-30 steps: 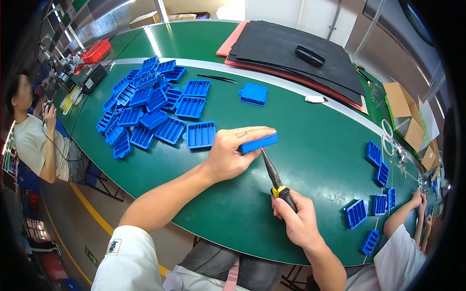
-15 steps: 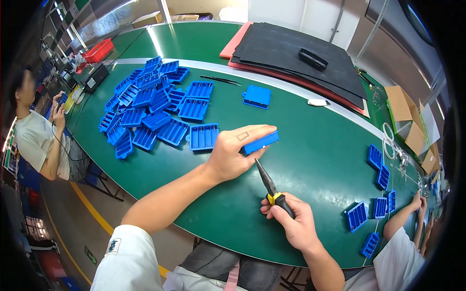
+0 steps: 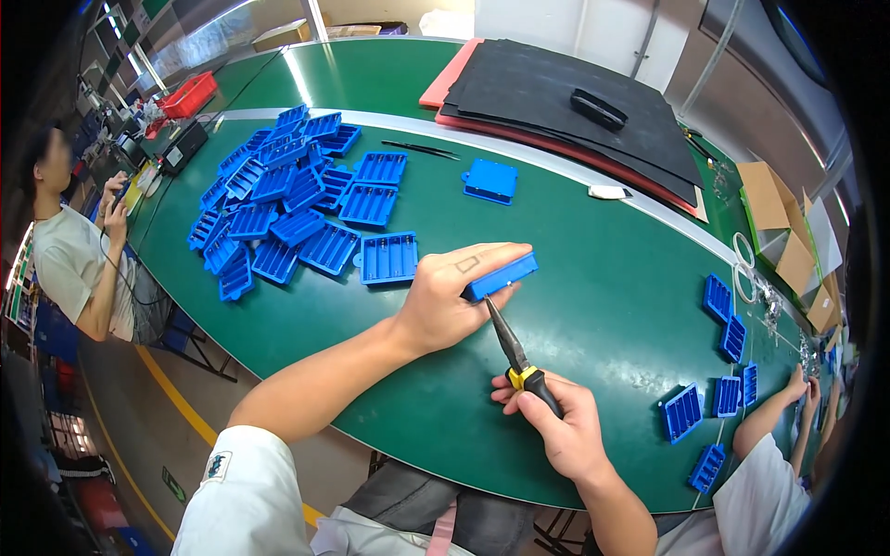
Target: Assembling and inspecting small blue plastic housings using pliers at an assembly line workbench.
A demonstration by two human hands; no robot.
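A blue plastic battery holder is gripped on edge in my left hand, above the middle of the green table. Its inner side is hidden from me. My right hand is closed round the black and yellow handles of long-nose pliers. The pliers' tips meet the lower left end of the holder; whether the jaws pinch anything there is too small to tell. Left of my left hand lies another battery holder, slots up, at the edge of a large heap of blue battery holders.
Beyond my hands lie a face-down blue holder and black tweezers. Black and red foam sheets are stacked at the back. Several holders lie to the right, near a co-worker's hands and an open carton. Another person sits left.
The holder in my left hand has tilted slightly, and the pliers' tips have moved up and left against its end. Both hands keep their grip.
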